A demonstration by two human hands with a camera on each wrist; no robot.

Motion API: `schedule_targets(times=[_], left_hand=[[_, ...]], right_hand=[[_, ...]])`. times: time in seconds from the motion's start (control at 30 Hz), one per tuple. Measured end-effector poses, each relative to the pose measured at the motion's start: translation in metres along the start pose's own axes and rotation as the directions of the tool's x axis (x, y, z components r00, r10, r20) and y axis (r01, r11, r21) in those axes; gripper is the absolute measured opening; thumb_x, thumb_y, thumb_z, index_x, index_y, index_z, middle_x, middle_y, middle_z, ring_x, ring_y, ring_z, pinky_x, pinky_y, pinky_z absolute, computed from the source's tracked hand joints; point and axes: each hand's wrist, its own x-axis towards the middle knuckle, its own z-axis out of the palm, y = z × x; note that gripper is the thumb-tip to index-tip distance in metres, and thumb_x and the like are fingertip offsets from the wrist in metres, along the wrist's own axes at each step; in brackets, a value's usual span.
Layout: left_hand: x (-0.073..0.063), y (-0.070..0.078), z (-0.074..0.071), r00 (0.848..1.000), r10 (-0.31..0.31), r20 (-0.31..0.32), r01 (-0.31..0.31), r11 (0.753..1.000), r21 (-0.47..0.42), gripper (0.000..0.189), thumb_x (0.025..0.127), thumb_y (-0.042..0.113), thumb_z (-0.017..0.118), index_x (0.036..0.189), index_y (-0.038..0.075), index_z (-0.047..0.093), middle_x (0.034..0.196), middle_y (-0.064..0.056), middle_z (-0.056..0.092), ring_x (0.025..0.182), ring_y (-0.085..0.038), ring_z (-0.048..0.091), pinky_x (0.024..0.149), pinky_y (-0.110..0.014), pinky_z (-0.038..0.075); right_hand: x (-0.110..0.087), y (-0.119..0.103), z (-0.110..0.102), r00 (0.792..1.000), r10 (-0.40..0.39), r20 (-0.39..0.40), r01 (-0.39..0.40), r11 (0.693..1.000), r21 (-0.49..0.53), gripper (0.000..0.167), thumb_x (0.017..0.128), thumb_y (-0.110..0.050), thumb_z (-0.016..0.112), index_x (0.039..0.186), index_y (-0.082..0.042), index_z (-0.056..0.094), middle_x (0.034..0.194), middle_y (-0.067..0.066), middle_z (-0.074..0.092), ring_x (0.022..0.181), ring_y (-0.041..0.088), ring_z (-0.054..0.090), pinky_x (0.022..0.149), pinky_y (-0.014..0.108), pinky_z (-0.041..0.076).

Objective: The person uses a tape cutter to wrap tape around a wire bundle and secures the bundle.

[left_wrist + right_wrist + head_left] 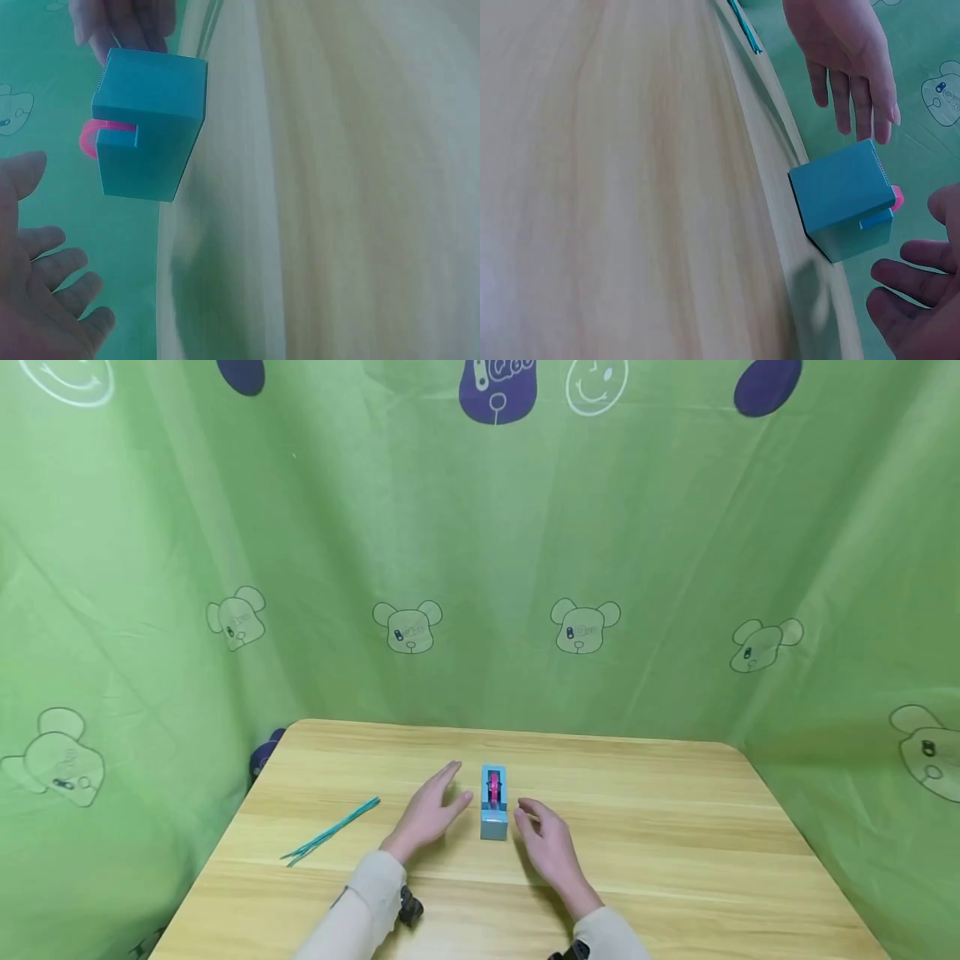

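Observation:
A blue tape dispenser (493,825) with a pink reel (494,787) stands on the wooden table between the two hands. My left hand (429,812) is just left of it, fingers extended and thumb apart, holding nothing. On the other side my right hand (549,845) hovers close by, its fingers loosely bent and nothing in them. Both wrist views show a gap between the nearer hand and the blue dispenser (150,90). In the right wrist view the left hand's fingertips reach near the top of the dispenser (844,187).
Thin teal sticks (330,833) lie in a loose bundle on the table's left part. Behind the table's far edge (525,732) hangs a green curtain (495,527) printed with mouse heads, and it wraps round both sides.

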Motion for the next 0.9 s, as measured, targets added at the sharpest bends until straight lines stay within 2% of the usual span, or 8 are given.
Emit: schedule_targets(times=[0.13, 0.3, 0.43, 0.57, 0.9], left_hand=[[0.004, -0.001, 0.004, 1.0, -0.001, 0.004, 0.001, 0.999, -0.046, 0.066, 0.1, 0.044, 0.055, 0.156, 0.021, 0.029, 0.16, -0.004, 0.027, 0.145, -0.024, 0.026, 0.116, -0.046, 0.021], [0.006, -0.002, 0.009, 1.0, 0.002, 0.019, 0.0, 0.995, -0.097, 0.065, 0.1, 0.043, 0.056, 0.156, 0.022, 0.029, 0.159, -0.007, 0.029, 0.144, -0.026, 0.027, 0.115, -0.048, 0.023], [0.009, -0.002, 0.01, 1.0, 0.006, 0.022, -0.003, 0.99, -0.141, 0.064, 0.1, 0.037, 0.057, 0.155, 0.018, 0.03, 0.158, -0.011, 0.03, 0.144, -0.029, 0.029, 0.114, -0.051, 0.023], [0.012, -0.002, 0.012, 1.0, 0.006, 0.027, -0.001, 0.986, -0.168, 0.064, 0.1, 0.036, 0.057, 0.155, 0.016, 0.031, 0.158, -0.009, 0.031, 0.143, -0.03, 0.029, 0.114, -0.051, 0.024], [0.015, -0.004, 0.02, 0.998, -0.015, 0.055, 0.027, 0.975, -0.219, 0.064, 0.1, 0.038, 0.057, 0.155, 0.018, 0.031, 0.158, -0.006, 0.032, 0.144, -0.029, 0.029, 0.115, -0.05, 0.023]], right_hand=[[0.001, 0.002, 0.005, 1.0, 0.022, 0.004, -0.022, 0.999, 0.044, 0.036, 0.103, -0.026, 0.054, 0.129, -0.001, 0.061, 0.126, 0.014, 0.064, 0.115, 0.033, 0.06, 0.097, 0.049, 0.048], [0.002, 0.004, 0.009, 0.998, 0.064, 0.012, -0.065, 0.993, 0.094, 0.033, 0.102, -0.026, 0.056, 0.123, -0.003, 0.065, 0.118, 0.01, 0.067, 0.109, 0.028, 0.062, 0.094, 0.046, 0.05], [0.005, 0.002, 0.013, 0.995, 0.102, 0.017, -0.103, 0.985, 0.138, 0.029, 0.101, -0.027, 0.058, 0.117, -0.005, 0.068, 0.111, 0.007, 0.069, 0.102, 0.023, 0.062, 0.091, 0.041, 0.052], [0.008, 0.0, 0.016, 0.99, 0.141, 0.025, -0.143, 0.975, 0.17, 0.028, 0.101, -0.029, 0.059, 0.115, -0.007, 0.069, 0.107, 0.004, 0.068, 0.099, 0.02, 0.061, 0.088, 0.037, 0.052], [0.009, 0.005, 0.022, 0.98, 0.198, 0.021, -0.198, 0.956, 0.219, 0.027, 0.097, -0.029, 0.065, 0.108, -0.006, 0.071, 0.108, 0.007, 0.064, 0.1, 0.023, 0.056, 0.087, 0.036, 0.049]])
